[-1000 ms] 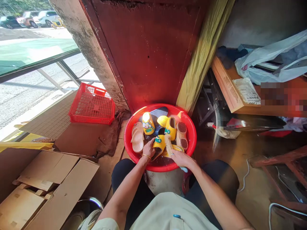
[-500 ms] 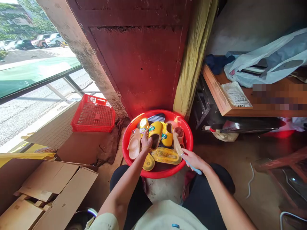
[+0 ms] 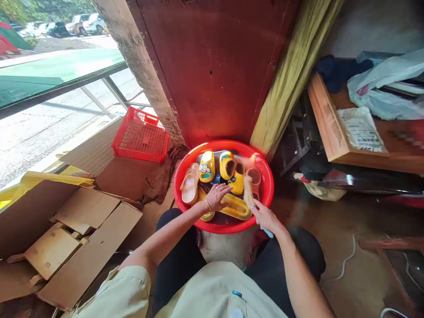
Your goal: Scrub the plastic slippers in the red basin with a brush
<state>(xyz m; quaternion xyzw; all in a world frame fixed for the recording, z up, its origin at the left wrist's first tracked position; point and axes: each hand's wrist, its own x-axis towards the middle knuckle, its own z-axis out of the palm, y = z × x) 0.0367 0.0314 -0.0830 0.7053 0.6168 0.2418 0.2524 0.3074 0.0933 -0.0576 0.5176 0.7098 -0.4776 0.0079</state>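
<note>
A red basin (image 3: 222,229) full of slippers stands between my knees. My left hand (image 3: 218,197) is over its middle with fingers stretched out, holding nothing, just above a yellow slipper lying sole up (image 3: 236,206). In my right hand (image 3: 264,216) is a scrub brush (image 3: 248,192) with pale bristles and a light blue handle, held at the basin's right side. Behind my left hand sit yellow cartoon slippers, one on the left (image 3: 207,167), one in the centre (image 3: 227,165) and one to the right (image 3: 237,183). A pinkish slipper (image 3: 190,184) rests at the left rim; brownish footwear (image 3: 253,176) is partly behind the brush.
A red plastic crate (image 3: 141,134) stands left of the basin on cardboard. An open cardboard box (image 3: 96,247) is at the lower left. Behind the basin rises a dark red door (image 3: 212,97). A wooden drawer or tabletop (image 3: 327,119) juts out at the right.
My left hand has let go of a yellow cartoon slipper, which now lies farther back, and has moved right and nearer me with fingers spread. My right hand still grips the brush. The view has shifted.
</note>
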